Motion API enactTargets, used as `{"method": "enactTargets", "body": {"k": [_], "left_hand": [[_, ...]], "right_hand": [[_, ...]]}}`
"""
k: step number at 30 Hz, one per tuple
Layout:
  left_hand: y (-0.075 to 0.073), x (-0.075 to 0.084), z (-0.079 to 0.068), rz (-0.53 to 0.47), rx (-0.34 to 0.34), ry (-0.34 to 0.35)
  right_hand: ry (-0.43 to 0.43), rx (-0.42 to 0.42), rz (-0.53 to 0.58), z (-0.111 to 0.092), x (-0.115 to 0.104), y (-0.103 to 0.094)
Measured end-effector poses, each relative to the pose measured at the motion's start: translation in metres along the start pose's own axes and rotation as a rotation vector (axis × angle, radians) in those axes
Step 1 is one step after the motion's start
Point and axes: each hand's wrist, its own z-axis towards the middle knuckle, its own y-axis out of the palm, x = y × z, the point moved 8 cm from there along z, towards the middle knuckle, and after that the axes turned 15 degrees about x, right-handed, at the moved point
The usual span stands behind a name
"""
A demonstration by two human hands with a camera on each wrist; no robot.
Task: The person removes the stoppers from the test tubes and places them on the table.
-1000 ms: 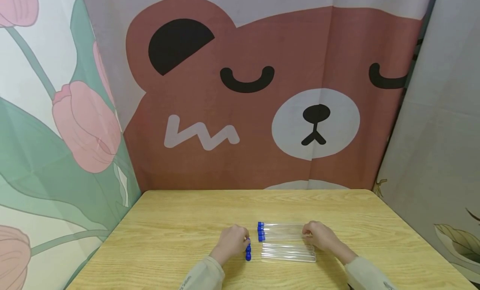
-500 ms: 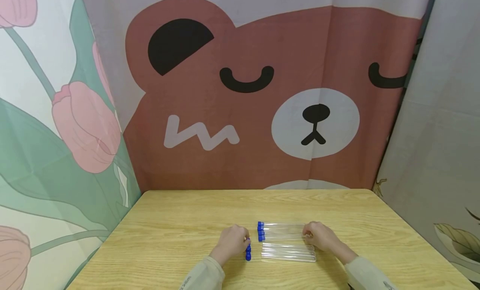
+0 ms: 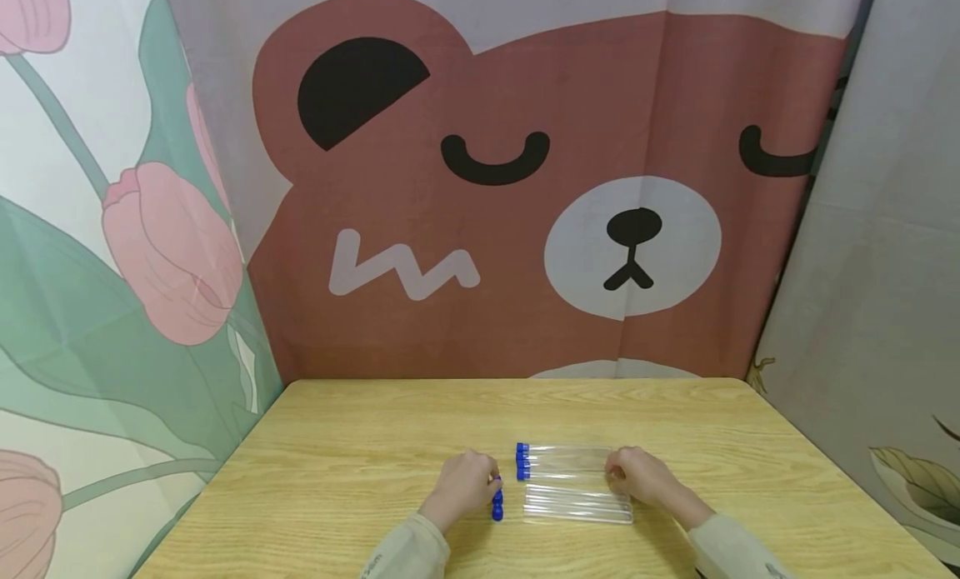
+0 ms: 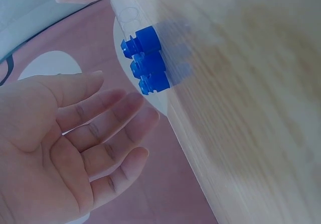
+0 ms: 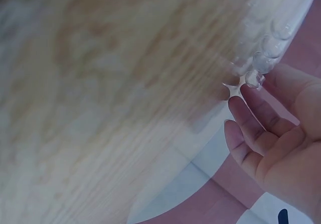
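Clear slender tubes with blue caps lie side by side on pale wooden table in head view, capped ends toward left. Clear uncapped tubes lie nearer wearer, table showing through walls. Left hand just beside short row of loose blue caps; right hand at tubes' right ends.

Left wrist: left hand's fingers loosely spread, gently bent, three loose caps just past fingertips.

Right wrist: right hand's fingers loosely bent, slightly spread beside rounded tube ends; contact with nearest end cannot be told.
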Motion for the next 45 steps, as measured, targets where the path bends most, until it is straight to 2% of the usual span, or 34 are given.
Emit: {"method": "enactTargets", "body": {"k": [7,17,30,45], "left_hand": [[0.000,0.000,-0.001,0.002,0.009,0.003],[0.003,-0.001,-0.001,-0.007,0.009,0.000],[0.003,-0.002,-0.003,0.004,-0.004,0.003],[0.004,-0.004,-0.004,-0.018,-0.022,-0.029]], "right_hand": [[-0.059,0.008,-0.004,0.001,-0.003,0.000],[-0.087,0.010,0.129,0.001,-0.004,-0.001],[-0.053,0.008,0.179,0.000,-0.008,-0.006],[-0.046,0.075,0.162,-0.001,-0.009,-0.017]]}}
